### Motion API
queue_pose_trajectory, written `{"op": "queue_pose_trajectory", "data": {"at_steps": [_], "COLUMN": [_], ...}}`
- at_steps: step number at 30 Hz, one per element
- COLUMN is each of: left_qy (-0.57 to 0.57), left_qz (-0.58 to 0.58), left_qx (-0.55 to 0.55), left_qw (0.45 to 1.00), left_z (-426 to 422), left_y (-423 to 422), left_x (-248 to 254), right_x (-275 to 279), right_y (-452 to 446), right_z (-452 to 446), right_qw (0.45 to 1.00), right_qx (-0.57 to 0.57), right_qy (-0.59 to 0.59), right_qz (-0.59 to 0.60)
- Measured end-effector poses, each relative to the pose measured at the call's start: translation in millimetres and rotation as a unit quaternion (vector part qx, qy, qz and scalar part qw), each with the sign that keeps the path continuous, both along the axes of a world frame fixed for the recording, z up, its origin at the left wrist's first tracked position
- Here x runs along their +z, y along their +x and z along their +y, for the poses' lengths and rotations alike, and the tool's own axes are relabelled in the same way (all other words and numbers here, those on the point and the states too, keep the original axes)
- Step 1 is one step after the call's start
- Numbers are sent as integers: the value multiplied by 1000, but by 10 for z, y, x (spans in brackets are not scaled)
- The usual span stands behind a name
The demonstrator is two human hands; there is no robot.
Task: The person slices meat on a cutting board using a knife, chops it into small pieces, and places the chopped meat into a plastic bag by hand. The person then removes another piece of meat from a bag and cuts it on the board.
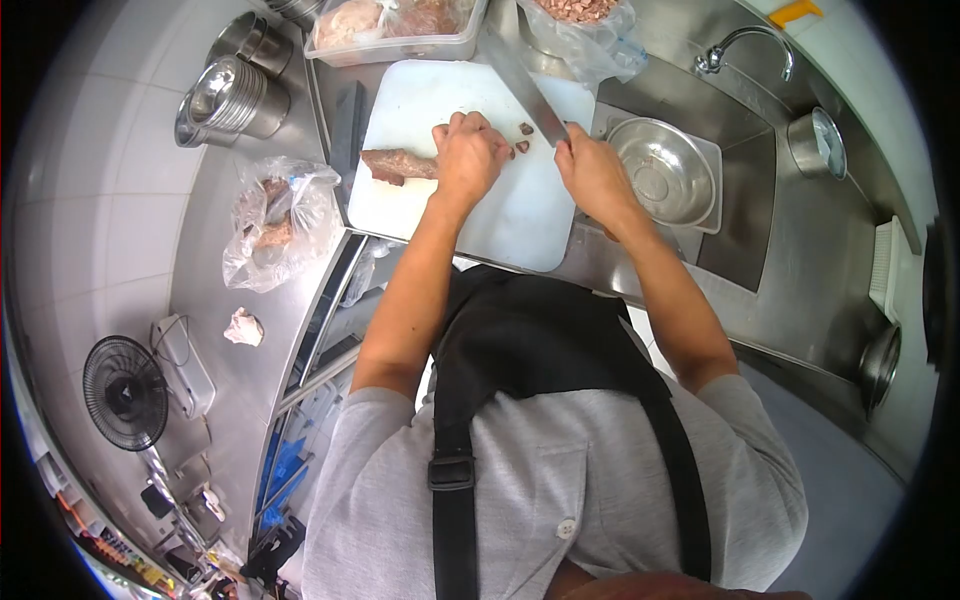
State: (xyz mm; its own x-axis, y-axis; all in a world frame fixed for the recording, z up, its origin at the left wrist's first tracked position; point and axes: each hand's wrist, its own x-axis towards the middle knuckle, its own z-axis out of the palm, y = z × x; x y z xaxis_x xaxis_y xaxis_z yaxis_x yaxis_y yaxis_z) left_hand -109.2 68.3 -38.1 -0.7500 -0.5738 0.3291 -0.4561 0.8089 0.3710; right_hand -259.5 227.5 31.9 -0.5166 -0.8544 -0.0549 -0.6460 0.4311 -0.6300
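Note:
On the white cutting board [520, 225] lies a long piece of brown meat [400, 165]. My left hand [470, 155] presses down on its right end with curled fingers, hiding that end. A few small cut bits of meat [522, 147] lie just right of those fingers. My right hand [592, 170] grips the handle of a large knife [525, 88], whose broad blade points up and left over the board's far edge. Its handle is mostly hidden in my fist.
A plastic tub of bagged meat [395, 45] and a bag of chopped meat [590, 50] stand behind the board. Right is a metal bowl [665, 170] by the sink [740, 220]. Left are a bag with meat [275, 235], stacked metal pots [235, 95] and a fan [125, 392].

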Motion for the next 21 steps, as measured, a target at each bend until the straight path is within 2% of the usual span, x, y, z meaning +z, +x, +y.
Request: {"op": "queue_pose_trajectory", "data": {"at_steps": [4, 6, 8, 9, 12, 15, 19, 20, 21], "left_qy": [22, 53, 41, 33, 29, 144, 149, 170, 193], "left_qz": [-8, -16, -9, -4, 22, 71, -18, -34, -51], "left_qx": [15, 18, 6, -1, -13, 16, 11, 13, 15], "left_qw": [1000, 998, 999, 999, 999, 987, 989, 985, 980], "left_z": [-28, -30, -25, -27, -39, 68, 329, 370, 420], "left_y": [0, 10, 20, 17, 41, 137, 329, 359, 387], "left_x": [79, 117, 124, 137, 186, 280, 441, 390, 353], "right_x": [203, 90, -395, -438, -456, -215, -52, -194, -335], "right_y": [-11, -5, -34, -18, -130, -221, -459, -503, -455], "right_z": [-13, -53, -162, -201, -221, -159, 4, 61, 69], "right_qw": [1000, 1000, 998, 996, 997, 997, 997, 998, 997], "right_qx": [-8, -4, 9, 14, 25, 22, 22, 11, 10], "right_qy": [-2, -1, 60, 89, 79, 67, 74, 40, 58], "right_qz": [9, 20, 14, 11, -9, -10, 24, 45, 52]}}
